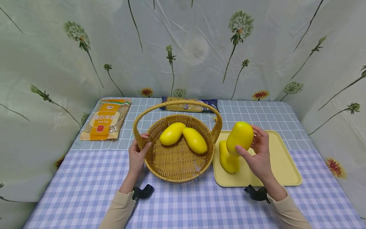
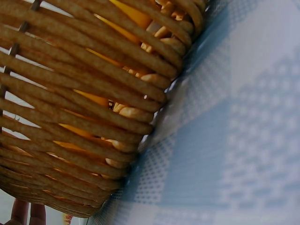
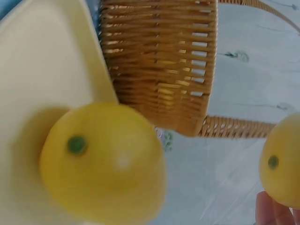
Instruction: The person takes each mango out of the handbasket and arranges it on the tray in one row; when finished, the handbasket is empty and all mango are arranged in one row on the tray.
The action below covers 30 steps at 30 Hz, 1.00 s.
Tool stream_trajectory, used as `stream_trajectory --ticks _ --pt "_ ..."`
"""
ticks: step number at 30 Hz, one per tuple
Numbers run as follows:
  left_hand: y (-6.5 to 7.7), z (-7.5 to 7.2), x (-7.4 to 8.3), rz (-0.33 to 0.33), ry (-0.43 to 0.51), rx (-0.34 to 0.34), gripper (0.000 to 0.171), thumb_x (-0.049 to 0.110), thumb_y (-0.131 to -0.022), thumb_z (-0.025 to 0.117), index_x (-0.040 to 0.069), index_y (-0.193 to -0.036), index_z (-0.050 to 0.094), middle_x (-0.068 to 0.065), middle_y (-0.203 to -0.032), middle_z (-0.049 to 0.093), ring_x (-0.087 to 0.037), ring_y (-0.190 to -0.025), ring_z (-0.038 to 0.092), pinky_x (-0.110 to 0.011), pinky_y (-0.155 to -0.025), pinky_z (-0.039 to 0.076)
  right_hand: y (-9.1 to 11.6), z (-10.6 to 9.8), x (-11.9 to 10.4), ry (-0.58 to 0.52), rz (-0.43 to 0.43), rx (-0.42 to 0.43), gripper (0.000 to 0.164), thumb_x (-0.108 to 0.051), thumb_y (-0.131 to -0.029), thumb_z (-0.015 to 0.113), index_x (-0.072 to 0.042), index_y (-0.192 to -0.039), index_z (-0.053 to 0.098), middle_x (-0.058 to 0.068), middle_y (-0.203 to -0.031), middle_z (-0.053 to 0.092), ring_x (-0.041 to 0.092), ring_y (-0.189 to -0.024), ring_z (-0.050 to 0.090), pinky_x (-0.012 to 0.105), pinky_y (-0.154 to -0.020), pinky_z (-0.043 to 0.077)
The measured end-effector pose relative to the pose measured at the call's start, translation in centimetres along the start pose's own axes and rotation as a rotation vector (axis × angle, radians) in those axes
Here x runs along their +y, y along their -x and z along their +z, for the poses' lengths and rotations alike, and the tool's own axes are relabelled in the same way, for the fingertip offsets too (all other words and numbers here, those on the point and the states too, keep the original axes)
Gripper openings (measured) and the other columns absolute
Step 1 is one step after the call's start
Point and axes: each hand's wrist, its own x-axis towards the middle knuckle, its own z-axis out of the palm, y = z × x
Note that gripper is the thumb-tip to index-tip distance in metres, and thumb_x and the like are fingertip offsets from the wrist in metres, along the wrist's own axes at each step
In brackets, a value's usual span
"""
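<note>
A round wicker basket (image 1: pixel 169 163) with a tall arched handle stands in the middle of the table. Inside it, two yellow mangoes lie side by side, a left mango (image 1: pixel 172 134) and a right mango (image 1: pixel 195 140). My left hand (image 1: pixel 138 156) grips the basket's left rim at the foot of the handle; the left wrist view shows the woven side close up. Over the yellow tray (image 1: pixel 281 162), my right hand (image 1: pixel 260 156) holds a mango (image 1: pixel 240 136) between thumb and fingers. Another mango (image 1: pixel 228 162) lies on the tray's left part, partly hidden behind the held one.
A rice noodle bag (image 1: pixel 104 121) lies at the back left. Behind the basket is a long spaghetti packet (image 1: pixel 186 107), crossed by the basket handle in this view. The tray's left edge sits close against the basket. A flowered curtain (image 1: pixel 197 47) closes off the back and sides.
</note>
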Motion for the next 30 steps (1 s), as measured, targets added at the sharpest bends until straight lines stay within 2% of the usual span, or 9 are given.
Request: stream_trajectory --ticks 10,18,24,30 --pt "0.1 -0.1 -0.2 0.033 0.006 -0.01 0.021 -0.011 -0.088 0.058 -0.018 -0.105 0.047 -0.033 -0.12 0.05 -0.028 -0.117 0.049 -0.027 -0.099 0.038 0.3 -1.9 1.3 0.096 0.105 0.019 0.075 0.013 -0.08 0.063 -0.005 -0.143 0.028 0.001 -0.122 0.041 0.015 -0.098 0.05 0.017 -0.079 0.043" --pt "0.0 -0.1 -0.3 0.049 0.014 -0.017 0.022 -0.013 -0.087 0.057 -0.02 -0.105 0.046 -0.034 -0.119 0.049 -0.027 -0.116 0.049 -0.026 -0.098 0.038 0.5 -3.1 2.6 0.215 0.233 0.052 0.074 0.006 -0.084 0.066 -0.012 -0.145 0.029 -0.005 -0.119 0.039 0.015 -0.094 0.048 0.018 -0.076 0.042" --pt "0.0 -0.1 -0.3 0.033 0.01 -0.011 0.022 -0.01 -0.088 0.059 -0.018 -0.105 0.048 -0.036 -0.121 0.048 -0.024 -0.117 0.05 -0.027 -0.098 0.038 0.6 -3.8 3.6 0.277 0.292 0.056 0.072 -0.001 -0.086 0.067 -0.016 -0.145 0.029 -0.003 -0.119 0.039 0.014 -0.09 0.048 0.018 -0.071 0.04" --pt "0.1 -0.1 -0.3 0.03 0.005 -0.01 0.022 -0.009 -0.089 0.059 -0.018 -0.105 0.048 -0.036 -0.121 0.048 -0.024 -0.116 0.05 -0.027 -0.098 0.038 0.8 -4.2 4.3 0.321 0.355 0.033 0.068 -0.012 -0.089 0.067 -0.015 -0.145 0.028 0.005 -0.114 0.04 0.012 -0.083 0.049 0.015 -0.065 0.04"
